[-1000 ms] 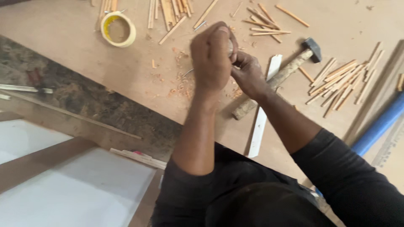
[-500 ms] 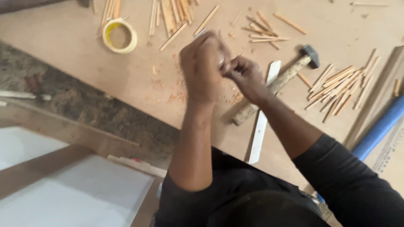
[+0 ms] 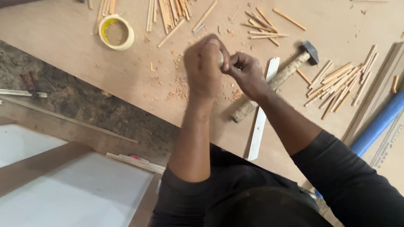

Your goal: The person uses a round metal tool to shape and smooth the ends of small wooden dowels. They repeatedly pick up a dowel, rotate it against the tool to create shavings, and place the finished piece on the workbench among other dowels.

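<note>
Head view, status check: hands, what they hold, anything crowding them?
Left hand and right hand raised together, both closed on a small pale piece, mostly hidden. Hammer and white strip lie just beneath on the board.

Warm browns of wood, with yellow, white, blue and black accents

The flat tan-brown wooden board [image 3: 75, 38] carries pale orange-tan wooden sticks [image 3: 336, 82], a cream tape roll with a yellow inner ring [image 3: 116, 32], a white flat strip [image 3: 261, 122], a black-headed hammer with a rough brown wooden handle [image 3: 277, 80] and a blue tube [image 3: 378, 124]; the sleeves are black.
</note>
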